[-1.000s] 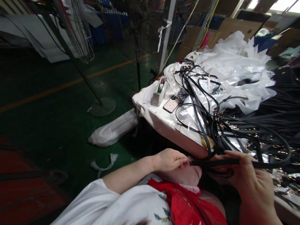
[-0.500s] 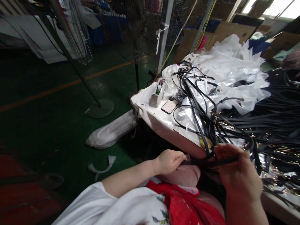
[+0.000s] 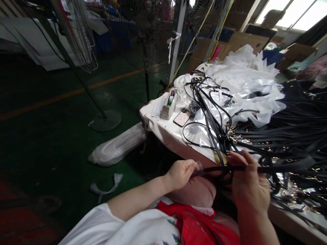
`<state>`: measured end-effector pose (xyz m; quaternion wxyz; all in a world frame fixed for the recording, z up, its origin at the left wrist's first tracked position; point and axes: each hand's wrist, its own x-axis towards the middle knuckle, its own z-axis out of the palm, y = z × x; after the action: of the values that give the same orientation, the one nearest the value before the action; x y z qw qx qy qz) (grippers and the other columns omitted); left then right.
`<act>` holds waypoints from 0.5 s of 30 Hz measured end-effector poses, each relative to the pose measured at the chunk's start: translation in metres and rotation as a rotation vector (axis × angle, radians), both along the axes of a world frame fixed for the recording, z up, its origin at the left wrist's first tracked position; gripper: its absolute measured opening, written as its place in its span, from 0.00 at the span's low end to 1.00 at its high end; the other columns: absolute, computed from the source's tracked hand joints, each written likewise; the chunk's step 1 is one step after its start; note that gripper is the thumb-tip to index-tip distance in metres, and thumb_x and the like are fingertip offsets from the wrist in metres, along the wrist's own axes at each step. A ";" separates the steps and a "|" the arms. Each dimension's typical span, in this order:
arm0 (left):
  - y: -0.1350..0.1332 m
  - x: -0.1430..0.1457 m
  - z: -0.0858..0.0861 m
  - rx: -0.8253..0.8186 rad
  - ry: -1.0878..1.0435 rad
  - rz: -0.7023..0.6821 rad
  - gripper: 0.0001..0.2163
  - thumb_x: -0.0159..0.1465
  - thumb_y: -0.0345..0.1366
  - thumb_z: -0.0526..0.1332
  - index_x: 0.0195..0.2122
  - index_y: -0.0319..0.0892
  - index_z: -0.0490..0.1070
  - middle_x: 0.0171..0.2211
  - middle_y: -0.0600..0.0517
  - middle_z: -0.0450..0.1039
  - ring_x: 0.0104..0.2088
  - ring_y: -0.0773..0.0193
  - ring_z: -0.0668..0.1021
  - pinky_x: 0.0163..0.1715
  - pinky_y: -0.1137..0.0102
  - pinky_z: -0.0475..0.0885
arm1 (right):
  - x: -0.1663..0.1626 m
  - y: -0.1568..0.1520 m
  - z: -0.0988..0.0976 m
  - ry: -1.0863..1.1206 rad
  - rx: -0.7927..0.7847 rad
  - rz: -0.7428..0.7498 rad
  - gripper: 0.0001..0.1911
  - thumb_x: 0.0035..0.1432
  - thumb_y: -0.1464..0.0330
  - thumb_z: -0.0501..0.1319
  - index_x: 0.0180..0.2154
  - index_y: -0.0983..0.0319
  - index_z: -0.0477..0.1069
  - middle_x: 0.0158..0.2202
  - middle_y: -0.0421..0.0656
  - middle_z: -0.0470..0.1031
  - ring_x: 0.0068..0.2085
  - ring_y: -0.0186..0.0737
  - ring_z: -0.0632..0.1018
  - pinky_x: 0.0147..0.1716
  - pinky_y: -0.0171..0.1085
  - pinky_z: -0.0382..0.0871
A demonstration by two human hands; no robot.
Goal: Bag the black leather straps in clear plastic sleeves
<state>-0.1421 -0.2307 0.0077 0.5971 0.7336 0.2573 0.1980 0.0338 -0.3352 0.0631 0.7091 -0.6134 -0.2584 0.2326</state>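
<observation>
Above my lap, a black strap (image 3: 214,169) stretches sideways between my two hands. My left hand (image 3: 181,174) is closed in a pinch on its left end, where a bit of clear plastic shows at the fingertips. My right hand (image 3: 251,185) holds the strap farther along, between thumb and fingers; the strap runs on past it to the right, blurred at its end. Just beyond my hands, a bundle of black straps (image 3: 211,119) lies over the table edge. A yellowish round object (image 3: 220,158) is partly hidden behind the straps.
On the white-covered table (image 3: 160,122) are a tape dispenser (image 3: 168,106), a phone (image 3: 182,117) and crumpled clear plastic bags (image 3: 252,75). A large pile of black straps with gold clasps (image 3: 278,126) spreads to the right. A white wrapped roll (image 3: 117,144) and a fan base (image 3: 106,120) occupy the floor.
My right hand has shifted a little left and turned, and the strap now extends out past it to the right. My left hand keeps its pinch. The camera view has shifted slightly.
</observation>
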 end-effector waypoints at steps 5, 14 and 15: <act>-0.001 0.009 0.002 0.064 0.024 0.038 0.20 0.73 0.45 0.44 0.32 0.40 0.69 0.25 0.52 0.74 0.25 0.67 0.76 0.29 0.74 0.68 | -0.033 0.006 -0.029 -0.093 -0.180 0.315 0.21 0.64 0.55 0.59 0.55 0.55 0.72 0.52 0.48 0.77 0.52 0.50 0.77 0.50 0.48 0.71; 0.006 0.006 0.011 0.143 -0.005 -0.073 0.20 0.73 0.42 0.45 0.39 0.40 0.75 0.35 0.50 0.78 0.36 0.65 0.78 0.38 0.74 0.71 | -0.012 0.006 0.008 -0.084 -0.106 0.107 0.26 0.66 0.50 0.53 0.57 0.57 0.69 0.51 0.50 0.78 0.52 0.51 0.78 0.40 0.43 0.75; 0.007 0.010 0.018 0.153 -0.026 -0.089 0.20 0.73 0.43 0.45 0.40 0.40 0.75 0.36 0.49 0.79 0.38 0.64 0.78 0.39 0.74 0.71 | -0.015 0.008 0.008 -0.102 -0.108 0.142 0.25 0.66 0.50 0.53 0.57 0.56 0.69 0.55 0.49 0.76 0.54 0.51 0.76 0.41 0.43 0.75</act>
<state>-0.1324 -0.2233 0.0259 0.5506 0.7852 0.2008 0.1999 0.0189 -0.3273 0.0710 0.6426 -0.6420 -0.3242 0.2641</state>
